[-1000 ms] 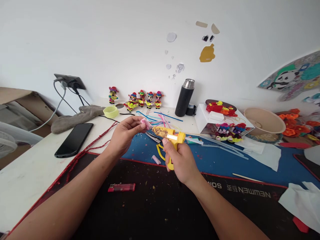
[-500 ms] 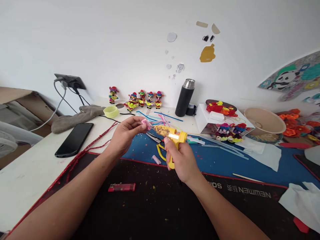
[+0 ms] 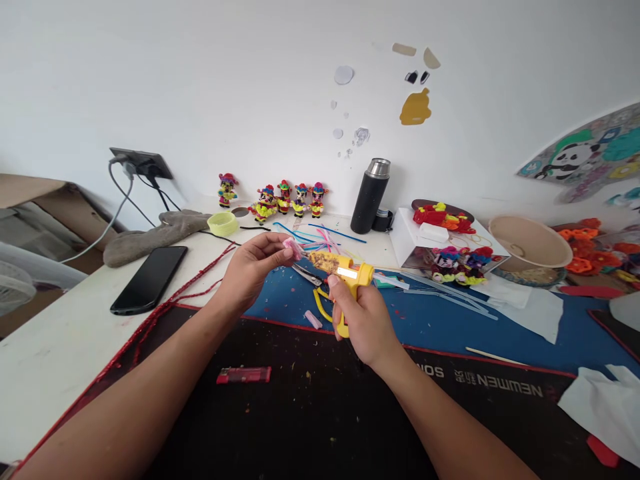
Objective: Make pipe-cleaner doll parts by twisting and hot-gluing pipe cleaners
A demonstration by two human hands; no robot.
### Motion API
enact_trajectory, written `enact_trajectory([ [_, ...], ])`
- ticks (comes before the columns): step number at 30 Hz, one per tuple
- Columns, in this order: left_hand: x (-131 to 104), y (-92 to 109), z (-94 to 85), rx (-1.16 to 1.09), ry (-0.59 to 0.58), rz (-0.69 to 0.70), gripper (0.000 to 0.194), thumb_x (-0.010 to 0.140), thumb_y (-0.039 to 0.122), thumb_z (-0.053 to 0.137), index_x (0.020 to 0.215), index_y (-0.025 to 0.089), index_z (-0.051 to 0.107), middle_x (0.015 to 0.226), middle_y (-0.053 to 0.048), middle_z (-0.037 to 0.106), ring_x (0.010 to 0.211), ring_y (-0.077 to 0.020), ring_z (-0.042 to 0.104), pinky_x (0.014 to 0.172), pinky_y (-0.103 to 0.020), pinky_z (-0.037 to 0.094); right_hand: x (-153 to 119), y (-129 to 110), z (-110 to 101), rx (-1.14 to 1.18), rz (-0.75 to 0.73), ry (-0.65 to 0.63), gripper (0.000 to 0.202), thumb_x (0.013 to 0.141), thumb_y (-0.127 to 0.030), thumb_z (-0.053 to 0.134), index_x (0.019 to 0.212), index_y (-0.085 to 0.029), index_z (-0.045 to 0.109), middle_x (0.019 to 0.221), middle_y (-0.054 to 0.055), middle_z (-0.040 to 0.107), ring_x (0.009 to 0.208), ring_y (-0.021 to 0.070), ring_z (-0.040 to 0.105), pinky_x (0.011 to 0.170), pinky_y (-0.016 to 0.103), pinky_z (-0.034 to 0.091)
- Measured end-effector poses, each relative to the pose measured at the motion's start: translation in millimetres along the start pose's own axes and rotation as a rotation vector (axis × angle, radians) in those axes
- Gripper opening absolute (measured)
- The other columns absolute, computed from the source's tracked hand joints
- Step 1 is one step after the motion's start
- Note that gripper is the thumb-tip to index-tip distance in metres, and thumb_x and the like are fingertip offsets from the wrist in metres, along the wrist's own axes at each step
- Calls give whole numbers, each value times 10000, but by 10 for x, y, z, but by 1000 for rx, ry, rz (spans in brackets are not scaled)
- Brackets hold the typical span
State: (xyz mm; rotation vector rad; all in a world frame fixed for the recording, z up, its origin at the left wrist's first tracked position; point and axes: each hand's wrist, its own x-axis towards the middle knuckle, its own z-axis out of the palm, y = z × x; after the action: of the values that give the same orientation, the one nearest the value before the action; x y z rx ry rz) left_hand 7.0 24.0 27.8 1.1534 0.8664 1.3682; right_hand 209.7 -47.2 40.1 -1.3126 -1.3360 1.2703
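Between thumb and fingers, my left hand (image 3: pixel 257 267) pinches a small pink fuzzy piece (image 3: pixel 292 249). My right hand (image 3: pixel 366 320) is wrapped round the grip of a yellow glue gun (image 3: pixel 347 270), with a clear glue stick (image 3: pixel 393 281) coming out of its back. The gun's nozzle points left and meets the pink piece, or comes very close; I cannot tell which. Under the gun lie pliers with yellow handles (image 3: pixel 323 305), partly hidden by my right hand. Beside them a short pale pink piece (image 3: pixel 313 319) rests on the blue mat.
A red lighter (image 3: pixel 244 375) lies on the black mat (image 3: pixel 280 433). On the left are a phone (image 3: pixel 149 280) and red pipe cleaners (image 3: pixel 165 301). Behind stand several small dolls (image 3: pixel 300 200), a black thermos (image 3: pixel 370 197) and a white box (image 3: pixel 405 237). Loose glue sticks (image 3: pixel 457 297) lie to the right.
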Motion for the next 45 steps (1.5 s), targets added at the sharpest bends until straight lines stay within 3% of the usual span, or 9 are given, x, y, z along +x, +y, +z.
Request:
enact_trajectory([
  [23, 3, -8, -10, 2, 24, 25, 288, 748, 321, 931, 970, 199, 793, 913, -58, 795, 829, -183, 705, 771, -283, 545, 5, -11, -2, -57, -18, -40, 579, 937, -731, 533, 603, -260, 482, 407, -20, 478, 438, 163, 560, 471, 274, 459],
  [31, 8, 35, -2, 12, 78, 49, 300, 719, 345, 949, 932, 202, 794, 898, -47, 780, 844, -190, 695, 790, -293, 530, 33, 80, 27, -43, 36, -85, 514, 956, -691, 557, 715, -238, 544, 453, -49, 512, 391, 138, 514, 439, 259, 423],
  [35, 40, 59, -27, 14, 151, 71, 334, 695, 375, 958, 920, 197, 787, 893, -44, 779, 847, -187, 694, 756, -284, 513, 44, 142, 20, -249, -77, -68, 498, 996, -633, 528, 700, -233, 534, 534, -17, 563, 497, 160, 554, 507, 279, 403],
  [38, 56, 56, -40, 9, 158, 67, 337, 692, 376, 956, 919, 195, 786, 887, -47, 779, 837, -189, 695, 732, -283, 506, 28, 160, 26, -510, -226, -34, 394, 1011, -556, 530, 815, -227, 621, 664, 26, 663, 587, 192, 593, 550, 305, 372],
  [41, 56, 51, -37, -3, 139, 66, 318, 705, 360, 949, 927, 195, 792, 871, -46, 775, 825, -185, 687, 730, -283, 504, 0, 150, 53, -748, -351, -84, 306, 1017, -500, 535, 965, -225, 662, 791, 55, 731, 652, 223, 648, 580, 321, 347],
  [45, 46, 50, -24, 4, 123, 62, 297, 722, 351, 936, 928, 192, 793, 873, -51, 770, 824, -186, 679, 725, -280, 499, -23, 131, 93, -925, -411, -170, 353, 1023, -552, 537, 967, -218, 640, 829, 64, 753, 672, 233, 679, 565, 322, 284],
])
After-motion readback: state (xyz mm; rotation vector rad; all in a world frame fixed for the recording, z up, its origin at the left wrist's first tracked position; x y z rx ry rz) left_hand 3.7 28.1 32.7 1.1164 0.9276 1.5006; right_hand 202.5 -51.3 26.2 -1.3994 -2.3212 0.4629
